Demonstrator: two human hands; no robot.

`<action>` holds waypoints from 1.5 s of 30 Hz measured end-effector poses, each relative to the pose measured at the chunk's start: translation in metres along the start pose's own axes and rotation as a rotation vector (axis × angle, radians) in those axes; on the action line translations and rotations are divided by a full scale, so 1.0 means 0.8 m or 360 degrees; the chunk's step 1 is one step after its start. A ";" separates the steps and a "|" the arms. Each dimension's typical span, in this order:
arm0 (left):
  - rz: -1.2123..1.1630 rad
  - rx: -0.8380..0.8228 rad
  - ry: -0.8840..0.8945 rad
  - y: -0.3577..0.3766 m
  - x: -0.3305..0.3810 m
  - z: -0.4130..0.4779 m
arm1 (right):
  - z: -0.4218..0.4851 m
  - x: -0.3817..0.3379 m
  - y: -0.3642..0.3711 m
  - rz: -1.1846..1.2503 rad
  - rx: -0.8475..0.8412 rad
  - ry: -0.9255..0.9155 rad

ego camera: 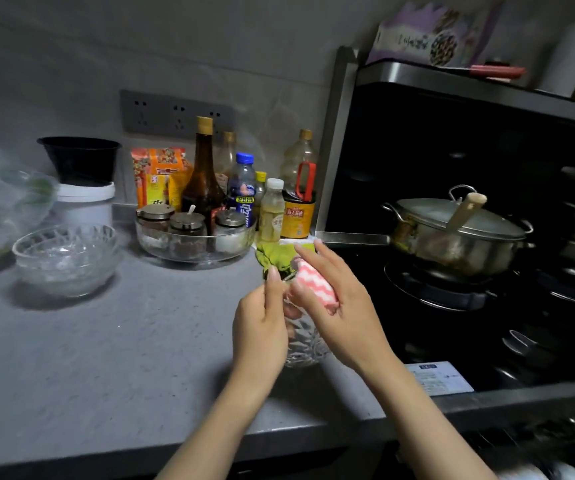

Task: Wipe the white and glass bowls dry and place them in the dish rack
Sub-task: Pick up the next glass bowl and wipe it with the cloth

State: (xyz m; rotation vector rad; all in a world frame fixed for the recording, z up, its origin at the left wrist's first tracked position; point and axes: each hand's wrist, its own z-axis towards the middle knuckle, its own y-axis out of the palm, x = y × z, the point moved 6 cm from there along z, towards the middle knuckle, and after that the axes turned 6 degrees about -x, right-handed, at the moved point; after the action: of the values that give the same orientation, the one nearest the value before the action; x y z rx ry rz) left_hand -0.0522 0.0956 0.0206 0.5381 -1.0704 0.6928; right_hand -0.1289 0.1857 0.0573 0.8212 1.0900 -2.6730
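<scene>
The glass bowl (302, 344) is off the countertop (123, 358), held between both hands just left of the stove edge. Its cut-glass wall shows below the palms, and its rim seems tipped up and away from the body. The left hand (262, 323) grips the bowl's left side, thumb raised at the rim. The right hand (343, 306) is closed on a bunched pink-and-white zigzag cloth (313, 285) and presses it against the rim from the right, so the wiping stroke belongs to that hand while the left one turns the bowl.

Further out, a stack of glass bowls (66, 259) sits well apart to the left, nearer the left hand. No dish rack or white bowl is in view.
</scene>
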 end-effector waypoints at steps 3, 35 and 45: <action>-0.0031 0.0102 0.0024 -0.007 0.010 -0.014 | -0.016 -0.018 -0.002 -0.0006 0.0017 -0.0023; 0.0191 0.0106 0.0145 -0.044 0.046 -0.103 | -0.099 -0.100 0.028 -0.0294 0.0297 -0.0223; -0.0168 -0.0038 0.0003 -0.067 0.059 -0.110 | -0.093 -0.032 0.018 0.1349 -0.0018 0.0803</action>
State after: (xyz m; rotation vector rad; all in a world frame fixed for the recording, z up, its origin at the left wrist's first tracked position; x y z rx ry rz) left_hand 0.0547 0.1320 0.0258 0.5690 -1.0397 0.5868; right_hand -0.0704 0.2243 0.0185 1.5708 0.5993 -1.7883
